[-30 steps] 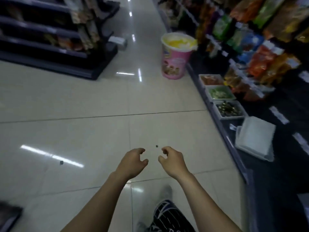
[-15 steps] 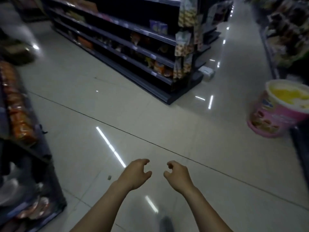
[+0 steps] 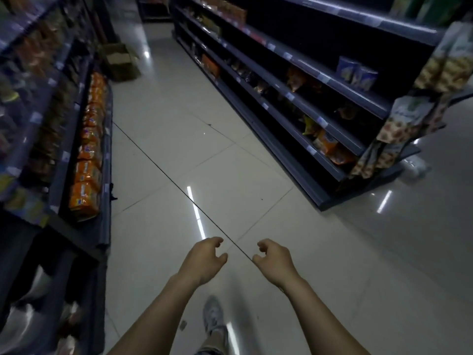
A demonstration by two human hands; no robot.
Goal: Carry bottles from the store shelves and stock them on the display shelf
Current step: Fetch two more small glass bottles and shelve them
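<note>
Zero bottles visible anywhere in frame; judged mid-walk down pale tiled aisle floor (image 3: 256, 175), between dark metal snack shelves (image 3: 330, 80) at left and right edges. Noted left hand (image 3: 204, 260) and right hand (image 3: 275, 262) at lower centre, fingers loosely curled, gripping nothing. Next, probably: locate bottle stock, then spread fingers for grasp.

Bare left hand (image 3: 204, 260) and right hand (image 3: 275, 262), grey sneaker (image 3: 213, 317), patterned shorts (image 3: 208, 351).

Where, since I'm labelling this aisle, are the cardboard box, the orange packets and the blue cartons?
cardboard box (image 3: 125, 71): head view, its near side.
orange packets (image 3: 84, 198): head view, face of the nearest packet.
blue cartons (image 3: 368, 78): head view, front of the right carton.
</note>
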